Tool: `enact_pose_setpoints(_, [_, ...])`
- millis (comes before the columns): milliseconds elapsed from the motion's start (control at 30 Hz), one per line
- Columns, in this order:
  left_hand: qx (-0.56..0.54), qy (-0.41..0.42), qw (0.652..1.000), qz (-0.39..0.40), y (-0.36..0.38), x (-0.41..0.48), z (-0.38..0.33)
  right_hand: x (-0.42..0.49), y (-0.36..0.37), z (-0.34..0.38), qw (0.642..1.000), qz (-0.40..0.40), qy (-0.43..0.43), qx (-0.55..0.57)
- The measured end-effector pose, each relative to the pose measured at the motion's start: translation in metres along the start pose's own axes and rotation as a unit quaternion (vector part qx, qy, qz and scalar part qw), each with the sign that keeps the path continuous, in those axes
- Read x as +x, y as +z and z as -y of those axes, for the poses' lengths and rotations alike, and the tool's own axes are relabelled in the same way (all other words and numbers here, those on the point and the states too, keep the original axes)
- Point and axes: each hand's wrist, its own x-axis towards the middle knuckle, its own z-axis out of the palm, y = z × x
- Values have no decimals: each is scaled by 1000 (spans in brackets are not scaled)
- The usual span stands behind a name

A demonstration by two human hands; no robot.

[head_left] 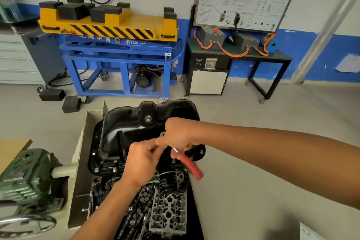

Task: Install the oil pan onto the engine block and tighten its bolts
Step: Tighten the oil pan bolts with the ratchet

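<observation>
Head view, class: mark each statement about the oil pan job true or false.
1. Bolts sit in the oil pan flange. True.
2. The right hand holds a tool with a blue handle. False: the handle is red.
3. The left hand hangs well away from the pan. False: it is up beside the right hand, at the pan's near edge.
4. The lift table behind has a yellow top. True.

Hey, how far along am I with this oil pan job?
Done: the oil pan sits on the engine, with bolts already in its near rim. In hand: the right hand grips a red-handled wrench above the pan while the left hand pinches its metal end. Left: tightening the bolts; how snug they are cannot be seen.
</observation>
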Motion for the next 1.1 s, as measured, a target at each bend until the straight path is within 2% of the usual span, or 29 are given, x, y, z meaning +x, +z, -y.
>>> enact_pose_setpoints(67, [3,11,1000,9,-1,0,3,-2,-5,3,997,5,-14,-78])
enact_pose_setpoints(133, [-1,22,1000,16,-3,0,5,-4,-7,3,986,-44,-52,-154])
enact_pose_setpoints(200, [-10,29,999,31,-6,-1,9,-5,-6,5,963,-86,-92,-240])
enact_pose_setpoints(300, [-18,28,998,56,-10,-2,17,-7,0,6,907,-80,-156,-382])
enact_pose_setpoints(400, [-28,31,997,69,-13,-3,19,-11,4,6,874,-98,-204,-430])
enact_pose_setpoints(700, [-16,33,997,67,-16,-9,27,-11,10,1,743,-137,-336,-563])
enact_pose_setpoints(800, [-10,41,998,51,-15,-11,27,-9,9,0,718,-138,-363,-578])
enact_pose_setpoints(900, [-28,34,998,45,-13,-13,25,-11,10,1,719,-137,-351,-584])
enact_pose_setpoints(1000, [-54,43,997,27,-9,-15,18,-14,9,4,753,-131,-302,-570])
enact_pose_setpoints(1033, [-58,45,997,22,-8,-15,15,-15,10,4,773,-137,-288,-549])
enact_pose_setpoints(1100, [-60,43,997,10,-5,-15,14,-15,16,2,842,-135,-238,-465])
